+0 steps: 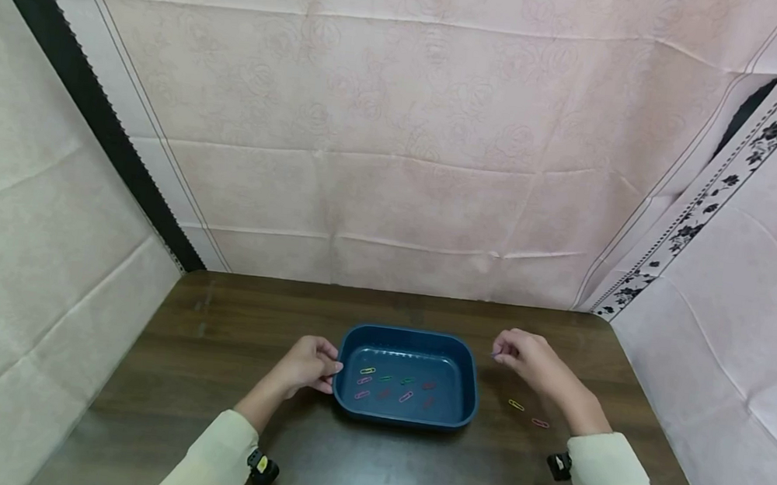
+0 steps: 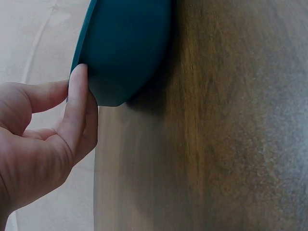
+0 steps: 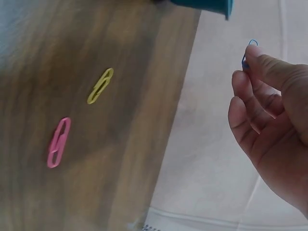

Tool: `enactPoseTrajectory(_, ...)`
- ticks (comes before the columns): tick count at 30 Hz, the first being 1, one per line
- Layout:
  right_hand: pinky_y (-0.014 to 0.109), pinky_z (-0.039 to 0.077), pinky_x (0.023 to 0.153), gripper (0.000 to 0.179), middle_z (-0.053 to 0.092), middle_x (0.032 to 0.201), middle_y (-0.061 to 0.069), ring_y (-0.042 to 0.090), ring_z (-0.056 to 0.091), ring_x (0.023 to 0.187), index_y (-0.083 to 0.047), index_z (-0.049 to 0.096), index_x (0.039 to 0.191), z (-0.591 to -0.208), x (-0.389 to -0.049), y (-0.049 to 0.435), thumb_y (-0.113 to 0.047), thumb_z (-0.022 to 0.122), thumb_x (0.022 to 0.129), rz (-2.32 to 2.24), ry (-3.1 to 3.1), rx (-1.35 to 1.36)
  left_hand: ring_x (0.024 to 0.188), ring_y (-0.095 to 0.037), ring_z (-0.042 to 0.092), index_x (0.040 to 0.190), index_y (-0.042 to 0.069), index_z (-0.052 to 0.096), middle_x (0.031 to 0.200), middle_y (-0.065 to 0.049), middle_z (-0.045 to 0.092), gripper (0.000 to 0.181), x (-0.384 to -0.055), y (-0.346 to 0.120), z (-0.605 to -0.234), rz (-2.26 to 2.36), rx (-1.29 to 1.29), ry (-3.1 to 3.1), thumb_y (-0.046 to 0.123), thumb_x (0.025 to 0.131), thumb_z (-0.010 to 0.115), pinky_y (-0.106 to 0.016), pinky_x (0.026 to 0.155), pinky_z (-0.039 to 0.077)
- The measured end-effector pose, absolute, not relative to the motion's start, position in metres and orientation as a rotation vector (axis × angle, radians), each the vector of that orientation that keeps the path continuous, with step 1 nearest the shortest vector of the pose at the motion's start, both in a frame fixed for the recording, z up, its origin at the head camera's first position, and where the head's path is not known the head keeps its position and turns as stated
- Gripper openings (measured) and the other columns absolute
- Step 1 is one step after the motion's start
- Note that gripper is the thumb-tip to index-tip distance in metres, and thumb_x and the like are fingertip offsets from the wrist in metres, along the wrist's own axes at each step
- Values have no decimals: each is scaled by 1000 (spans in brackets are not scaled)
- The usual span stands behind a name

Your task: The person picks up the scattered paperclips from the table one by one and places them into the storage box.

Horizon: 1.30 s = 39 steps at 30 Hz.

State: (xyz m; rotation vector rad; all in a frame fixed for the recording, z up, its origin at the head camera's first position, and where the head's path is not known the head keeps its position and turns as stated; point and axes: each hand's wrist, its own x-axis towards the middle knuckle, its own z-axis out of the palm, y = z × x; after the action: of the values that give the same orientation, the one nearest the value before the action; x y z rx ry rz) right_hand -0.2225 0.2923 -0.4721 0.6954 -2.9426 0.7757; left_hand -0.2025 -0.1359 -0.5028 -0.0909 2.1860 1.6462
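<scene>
A blue tray (image 1: 403, 417) stands on the table, with several paper clips in yellow, pink, red and green lying on its floor. My left hand (image 1: 310, 364) pinches the tray's left rim between thumb and fingers; the left wrist view shows the thumb on the rim of the tray (image 2: 126, 48). To the right of the tray, my right hand (image 1: 525, 357) is raised over the table. Its thumb and forefinger pinch a blue paper clip (image 3: 244, 61). On the table below that hand lie a yellow paper clip (image 1: 516, 405) and a pink paper clip (image 1: 540, 423).
The brown wooden table (image 1: 241, 314) ends at a pale cloth wall (image 1: 393, 196) behind the tray. Further cloth walls stand at the left (image 1: 44, 241) and right (image 1: 740, 308). Black devices are strapped to both wrists.
</scene>
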Motion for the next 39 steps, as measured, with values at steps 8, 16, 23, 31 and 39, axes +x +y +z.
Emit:
enactPoseTrajectory(8, 24, 55, 69, 9, 64, 87, -6, 8, 58, 80, -16, 69, 95, -457, -232, 273, -8, 73, 95, 859, -2910, 829, 63, -21, 66, 117, -8, 59, 90, -19, 65, 20, -203, -135, -502, 1637, -90, 2196, 1, 100, 64, -35, 63, 65)
enactPoseTrajectory(16, 23, 56, 71, 5, 67, 90, -5, 9, 60, 81, -11, 70, 99, -448, -241, 252, -11, 73, 96, 925, -2930, 934, 63, -21, 66, 116, -7, 59, 90, -19, 64, 18, -203, -135, -503, 1637, -87, 2196, 1, 100, 63, -35, 63, 65)
enactPoseTrajectory(23, 24, 57, 73, 5, 68, 92, -6, 9, 60, 82, -12, 70, 100, -445, -246, 241, -11, 72, 97, 911, -2944, 1004, 63, -20, 66, 115, -7, 59, 89, -19, 65, 19, -204, -135, -503, 1626, -89, 2199, 2, 100, 64, -35, 63, 65)
enactPoseTrajectory(31, 24, 58, 75, 7, 67, 93, -6, 11, 61, 84, -11, 70, 99, -445, -250, 224, -18, 68, 101, 939, -2994, 1037, 64, -21, 66, 116, -8, 58, 90, -19, 65, 19, -203, -135, -503, 1627, -94, 2185, 2, 100, 63, -35, 63, 66)
enactPoseTrajectory(39, 23, 58, 77, 6, 68, 94, -5, 10, 62, 85, -10, 70, 102, -447, -255, 206, -15, 68, 101, 942, -2988, 1121, 65, -21, 66, 117, -8, 58, 95, -25, 66, 21, -203, -135, -503, 1636, -94, 2188, 2, 100, 64, -35, 64, 66)
